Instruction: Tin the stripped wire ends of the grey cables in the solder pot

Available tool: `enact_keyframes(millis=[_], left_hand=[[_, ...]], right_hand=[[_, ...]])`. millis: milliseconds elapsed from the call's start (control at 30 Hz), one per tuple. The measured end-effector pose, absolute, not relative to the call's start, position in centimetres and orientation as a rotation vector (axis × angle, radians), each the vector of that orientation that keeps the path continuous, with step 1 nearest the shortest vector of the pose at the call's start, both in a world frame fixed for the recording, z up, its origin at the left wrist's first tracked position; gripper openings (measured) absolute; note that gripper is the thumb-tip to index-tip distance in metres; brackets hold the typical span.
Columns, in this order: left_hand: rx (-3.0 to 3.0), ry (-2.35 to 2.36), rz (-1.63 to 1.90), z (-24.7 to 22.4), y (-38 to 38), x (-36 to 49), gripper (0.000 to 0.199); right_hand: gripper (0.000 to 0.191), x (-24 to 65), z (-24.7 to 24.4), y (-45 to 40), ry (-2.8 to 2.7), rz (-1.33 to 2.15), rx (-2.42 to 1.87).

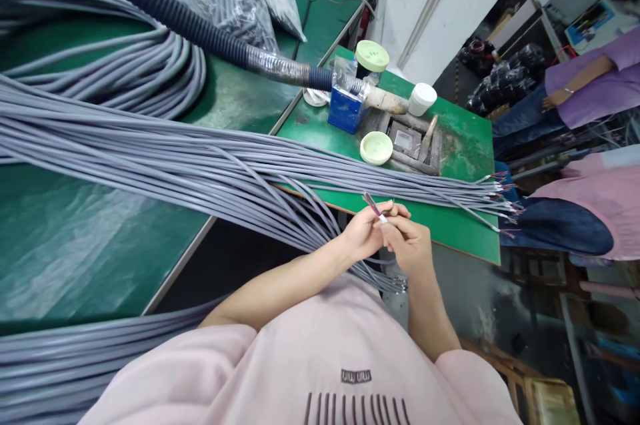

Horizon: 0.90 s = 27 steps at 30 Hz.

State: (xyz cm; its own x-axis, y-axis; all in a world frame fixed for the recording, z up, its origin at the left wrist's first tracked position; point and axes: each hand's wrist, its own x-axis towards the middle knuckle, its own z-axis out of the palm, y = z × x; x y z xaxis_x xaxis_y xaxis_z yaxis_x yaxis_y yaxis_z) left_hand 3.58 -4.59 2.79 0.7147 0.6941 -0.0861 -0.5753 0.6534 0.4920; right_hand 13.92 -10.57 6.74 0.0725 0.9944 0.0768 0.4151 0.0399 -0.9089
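Note:
Near my body at the centre, my left hand (364, 230) is closed round the end of a grey cable. Its thin coloured wires (371, 202) fan out above a white band (383, 219). My right hand (410, 238) pinches at the same cable end, fingertips touching the white band. Beyond my hands, a long bundle of grey cables (320, 159) crosses the green table, its stripped ends (505, 201) at the right edge. More cable ends (395, 283) hang below my hands.
On the green table (465, 138) are a blue box (346, 108), a light green dish (376, 147), a white cup (422, 99) and a soiled metal tray (435, 158). A black corrugated hose (215, 38) runs overhead from the left. Two people stand at the right.

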Motion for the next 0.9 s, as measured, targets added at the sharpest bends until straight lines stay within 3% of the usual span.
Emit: enact_keyframes(millis=[133, 233, 467, 633, 900], left_hand=[[0.477, 0.198, 0.714, 2.2, -5.4, 3.7, 0.044], [0.519, 0.223, 0.753, 2.2, -5.4, 3.1, 0.037], [0.576, 0.268, 0.744, 1.1, -5.0, 2.3, 0.035], [0.803, 0.312, 0.759, 0.4, -5.4, 2.3, 0.030], [1.151, 0.407, 0.841, 1.5, -5.3, 2.1, 0.029]], right_hand=[[0.028, 14.0, 6.3, -10.6, -1.304, 0.806, -1.544], [0.026, 14.5, 6.6, -10.7, -1.392, 0.765, -1.595], [0.009, 15.5, 10.3, -11.1, -1.645, 0.188, -1.639], [0.024, 15.0, 11.1, -9.9, -1.844, 0.223, -1.730], [0.019, 14.2, 10.0, -8.7, -1.656, 0.334, -1.721]])
